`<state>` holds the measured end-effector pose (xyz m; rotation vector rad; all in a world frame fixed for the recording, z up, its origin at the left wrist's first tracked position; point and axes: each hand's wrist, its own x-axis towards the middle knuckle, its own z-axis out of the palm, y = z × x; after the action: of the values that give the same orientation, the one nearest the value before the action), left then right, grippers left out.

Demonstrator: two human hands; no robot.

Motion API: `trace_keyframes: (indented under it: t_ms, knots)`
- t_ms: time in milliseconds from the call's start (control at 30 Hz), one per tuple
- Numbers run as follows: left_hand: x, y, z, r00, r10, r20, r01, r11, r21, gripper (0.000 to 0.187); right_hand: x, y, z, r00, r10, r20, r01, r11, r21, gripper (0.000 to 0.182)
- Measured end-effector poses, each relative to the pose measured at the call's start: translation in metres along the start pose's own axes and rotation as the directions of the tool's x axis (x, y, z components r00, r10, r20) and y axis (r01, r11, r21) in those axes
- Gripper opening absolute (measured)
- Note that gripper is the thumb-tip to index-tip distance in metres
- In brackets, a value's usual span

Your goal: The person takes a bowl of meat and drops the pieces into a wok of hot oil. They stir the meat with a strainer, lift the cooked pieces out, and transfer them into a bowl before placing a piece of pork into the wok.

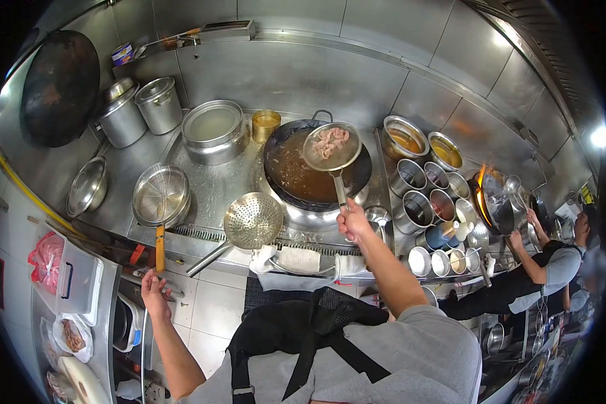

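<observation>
My right hand [355,222] is wrapped round the handle of a fine mesh strainer [314,161]. Pieces of pale pinkish meat [331,142] lie in its bowl, which is over a large black wok [271,168] of brown liquid. At the lower left, my left hand [156,294] has loosely bent fingers, apart from each other, just below the end of a wooden handle [160,249]. That handle belongs to a wire skimmer [163,190] resting across a metal bowl. A perforated ladle [252,219] lies on the counter's front edge between my hands.
Behind the skimmer stand a wide pot [213,149] and a yellowish metal can [266,126]. Metal containers [413,212] of sauces crowd the right side. Farther right, a person [552,262] works at another wok [497,209] with flames beside it. A plastic bin [81,276] stands left.
</observation>
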<state>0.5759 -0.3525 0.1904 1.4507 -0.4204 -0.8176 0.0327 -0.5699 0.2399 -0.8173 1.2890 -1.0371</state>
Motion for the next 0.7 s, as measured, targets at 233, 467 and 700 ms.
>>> trace_keyframes:
  t_ms: [233, 467, 700]
  knots:
    - [0.009, 0.008, -0.018, 0.999, 0.022, -0.05, -0.025, 0.998, -0.063, 0.028, -0.012, -0.008, 0.015, 0.995, -0.047, -0.093, 0.044, 0.999, -0.028, 0.053]
    - [0.021, -0.002, -0.032, 0.997, 0.027, -0.069, -0.031, 0.998, -0.06, 0.026, -0.024, 0.0, 0.027, 0.992, -0.006, -0.125, -0.003, 0.998, -0.064, 0.051]
    - [0.032, -0.016, -0.049, 0.989, 0.015, -0.15, -0.028, 0.996, -0.085, 0.024, -0.028, 0.001, 0.015, 0.982, -0.01, -0.186, -0.006, 0.996, -0.084, 0.063]
